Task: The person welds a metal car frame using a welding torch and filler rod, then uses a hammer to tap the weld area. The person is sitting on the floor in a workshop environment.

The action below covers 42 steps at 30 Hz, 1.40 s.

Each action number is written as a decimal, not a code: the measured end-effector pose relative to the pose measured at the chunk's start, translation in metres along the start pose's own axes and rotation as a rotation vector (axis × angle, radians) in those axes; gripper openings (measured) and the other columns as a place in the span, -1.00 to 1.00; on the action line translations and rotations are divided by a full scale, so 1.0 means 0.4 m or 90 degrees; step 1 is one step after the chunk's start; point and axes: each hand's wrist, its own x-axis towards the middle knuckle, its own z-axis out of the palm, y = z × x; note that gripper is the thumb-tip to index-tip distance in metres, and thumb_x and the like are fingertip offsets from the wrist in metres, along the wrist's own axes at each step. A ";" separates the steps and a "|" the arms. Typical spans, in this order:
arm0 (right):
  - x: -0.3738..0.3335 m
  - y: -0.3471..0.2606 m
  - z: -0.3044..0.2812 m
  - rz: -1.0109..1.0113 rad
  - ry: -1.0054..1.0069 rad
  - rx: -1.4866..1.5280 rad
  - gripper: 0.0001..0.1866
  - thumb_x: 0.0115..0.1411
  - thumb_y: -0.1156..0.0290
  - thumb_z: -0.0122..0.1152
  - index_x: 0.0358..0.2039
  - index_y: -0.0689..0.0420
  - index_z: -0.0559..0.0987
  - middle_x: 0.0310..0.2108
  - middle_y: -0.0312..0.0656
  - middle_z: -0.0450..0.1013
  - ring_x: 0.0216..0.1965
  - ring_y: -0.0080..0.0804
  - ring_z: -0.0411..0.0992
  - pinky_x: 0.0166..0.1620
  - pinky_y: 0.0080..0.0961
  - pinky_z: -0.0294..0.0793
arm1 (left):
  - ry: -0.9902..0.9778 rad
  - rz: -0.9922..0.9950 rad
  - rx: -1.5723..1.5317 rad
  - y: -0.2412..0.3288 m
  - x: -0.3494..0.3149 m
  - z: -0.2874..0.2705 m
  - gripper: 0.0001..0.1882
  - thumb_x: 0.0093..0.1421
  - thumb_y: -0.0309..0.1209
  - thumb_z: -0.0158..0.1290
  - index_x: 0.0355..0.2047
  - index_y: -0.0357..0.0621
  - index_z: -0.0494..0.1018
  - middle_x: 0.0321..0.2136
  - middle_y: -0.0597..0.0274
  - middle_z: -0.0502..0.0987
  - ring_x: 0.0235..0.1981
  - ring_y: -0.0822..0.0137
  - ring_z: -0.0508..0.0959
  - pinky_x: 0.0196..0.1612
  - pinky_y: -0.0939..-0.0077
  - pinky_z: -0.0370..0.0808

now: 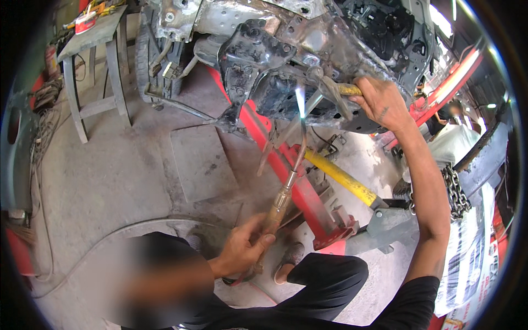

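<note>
- Head view: the left hand (pixel 250 246) is wrapped around a brass-coloured gas torch with a long thin metal neck (pixel 279 203), well below its lit tip, probably so the fingers sit clear of the heat.
- The torch slants upward, its pale blue-white flame (pixel 300 103) just below the dark, dented metal vehicle front (pixel 247 66); whether it touches metal, I cannot tell.
- The right hand (pixel 380 103) grips a yellow-handled metal tool (pixel 348 89) beside that bodywork, seemingly from the side so the forearm stays outside the flame's line; the tool's far end is hard to make out.
- A long red steel beam (pixel 261 132) slants beneath the vehicle, likely as support or anchoring, near a yellow cylindrical bar (pixel 344 177).
- Scuffed grey concrete floor (pixel 126 165) carries a thin grey hose (pixel 129 224); a worn grey stool (pixel 99 41) stands left, a silver chain (pixel 455 195) hangs right.
</note>
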 end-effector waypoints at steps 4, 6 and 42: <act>0.027 0.041 0.014 0.010 -0.030 -0.075 -0.65 0.29 0.14 0.20 -0.32 0.14 0.33 -0.49 -0.06 0.44 -0.48 0.04 0.46 -0.44 -0.11 0.43 | -0.004 -0.010 -0.008 -0.017 0.000 0.009 -0.48 0.30 -0.32 0.16 0.18 -0.29 0.32 -0.20 0.10 0.58 -0.19 0.38 0.57 -0.10 0.44 0.51; 0.030 0.039 0.018 0.044 -0.052 -0.103 -0.66 0.29 0.15 0.20 -0.31 0.14 0.33 -0.50 -0.07 0.44 -0.49 0.03 0.46 -0.45 -0.11 0.44 | -0.002 0.010 -0.021 -0.017 -0.003 0.008 -0.49 0.32 -0.32 0.14 0.19 -0.28 0.32 -0.20 0.10 0.59 -0.20 0.39 0.57 -0.10 0.43 0.52; 0.047 0.032 0.005 0.041 -0.059 -0.073 -0.71 0.32 0.20 0.16 -0.30 0.12 0.33 -0.50 -0.06 0.44 -0.47 0.05 0.46 -0.43 -0.11 0.42 | 0.009 0.014 -0.026 0.005 -0.007 0.014 -0.48 0.28 -0.42 0.13 0.20 -0.34 0.29 -0.18 0.03 0.62 -0.19 0.36 0.58 -0.11 0.42 0.52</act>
